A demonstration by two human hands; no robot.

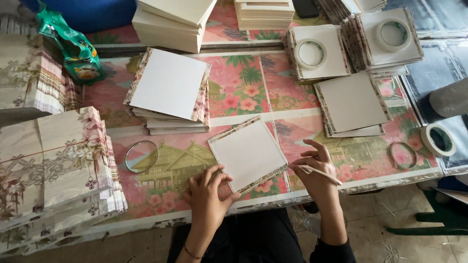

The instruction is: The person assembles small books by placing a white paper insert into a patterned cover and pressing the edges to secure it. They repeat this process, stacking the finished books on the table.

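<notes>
Tablecloth in pink, printed with flowers and houses, covers the whole work surface and carries everything else. At the left edge a large fanned stack of floral paper sheets slopes toward the person, the sheets offset from one another, probably so that single ones come away easily. Behind the working spot lies a pile of square boards wrapped in patterned paper, white face up; a second, thinner pile sits to the right, and two more piles at the far right each bear a roll of tape, perhaps set there to weigh them down. Another tape roll rests at the right edge of the table, near the right hand.

Directly before the person lies a single white square board, turned at an angle, its paper border folded over the edges. The left hand rests with fingers spread and fingertips pressing the near left corner, which seems meant to keep the board from sliding. The right hand pinches a thin wooden stick between thumb and fingers, its tip at the board's right edge, where the folded paper lies. A thin metal ring lies flat to the left of the board.
</notes>
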